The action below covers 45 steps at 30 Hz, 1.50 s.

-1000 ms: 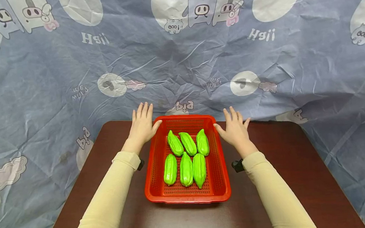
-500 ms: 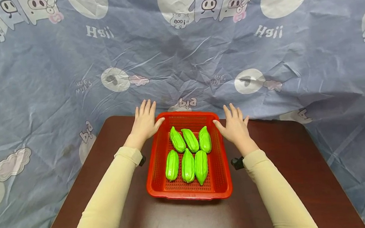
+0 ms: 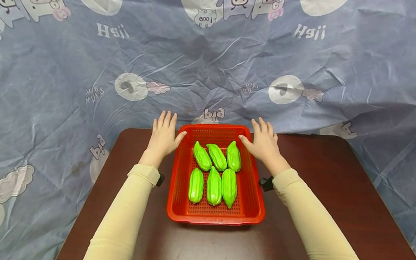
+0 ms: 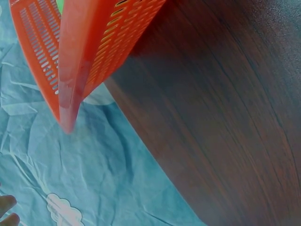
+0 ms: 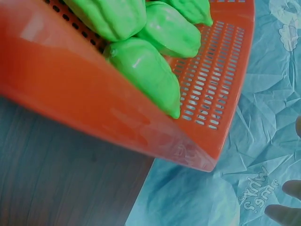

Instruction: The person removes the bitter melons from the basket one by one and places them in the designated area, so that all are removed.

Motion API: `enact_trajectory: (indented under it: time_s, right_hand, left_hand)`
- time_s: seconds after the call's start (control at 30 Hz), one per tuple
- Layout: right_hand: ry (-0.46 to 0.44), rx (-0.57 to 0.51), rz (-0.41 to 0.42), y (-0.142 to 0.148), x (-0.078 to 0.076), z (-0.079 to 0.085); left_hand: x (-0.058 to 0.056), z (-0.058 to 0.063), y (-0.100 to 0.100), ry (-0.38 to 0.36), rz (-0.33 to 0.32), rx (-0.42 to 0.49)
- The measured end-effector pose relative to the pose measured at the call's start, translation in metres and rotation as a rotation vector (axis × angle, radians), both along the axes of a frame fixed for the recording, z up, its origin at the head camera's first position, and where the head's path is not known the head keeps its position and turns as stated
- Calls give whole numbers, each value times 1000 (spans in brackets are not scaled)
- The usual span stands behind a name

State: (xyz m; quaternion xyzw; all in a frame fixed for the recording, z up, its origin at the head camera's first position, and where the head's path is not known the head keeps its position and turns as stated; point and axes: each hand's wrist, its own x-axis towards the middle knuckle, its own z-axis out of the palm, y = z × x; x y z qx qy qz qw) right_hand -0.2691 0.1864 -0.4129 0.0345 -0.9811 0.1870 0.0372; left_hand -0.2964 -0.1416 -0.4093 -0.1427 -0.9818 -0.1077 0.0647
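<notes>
On the bench [image 3: 211, 253], toward its far edge, a red perforated plastic basket [image 3: 216, 220] holds six ridged green gourds [image 3: 214, 187], probably moulded fakes given the uniform shine. They lie flat in two rows of three, single layer, likely because the wide floor leaves no need to stack; raised walls should keep them from rolling off. Basket sits between the hands: left hand [image 3: 162, 140] by the left rim, right hand [image 3: 265, 143] by the right. Grip spread on both, fingers extended, thumbs angled inward at the rim, pinching nothing. Matched placement puts both sides within reach, I'd guess. Can't tell whether either thumb touches the plastic. Sleeves [image 3: 119, 220] hide strips of bench either side. Left wrist view: mostly outer wall and wood, gourds cut to a green sliver at top, a couple of fingertips [image 4: 6, 204] at lower left. Right wrist view: basket wall blocks part of the gourds, some cropped at top, fingertips clipped at right edge. Basket underside not visible. Patterned cloth [image 3: 202, 64] behind.
</notes>
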Motion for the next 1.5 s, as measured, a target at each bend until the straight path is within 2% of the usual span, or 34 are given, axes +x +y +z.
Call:
enact_trajectory:
  time_s: [0.2,0.57,0.87,1.17,1.5]
  right_hand:
    - [22,-13,1,-6,-1,2]
    - [4,-14,-2,-14,0,-3]
    - [3,-29,-7,-15,0,-6]
    - [-16,-66,-18,-23,2,-8]
    - [-26,-115,-39,-35,4,-19]
  left_hand:
    - [-1,0,-2,6,4,1]
    - [-1,0,-1,-8,-5,-11]
    - [-2,-6,-2,14,-10,17]
    - [2,-11,-2,-64,-2,122]
    - [6,-27,-6,-127,6,193]
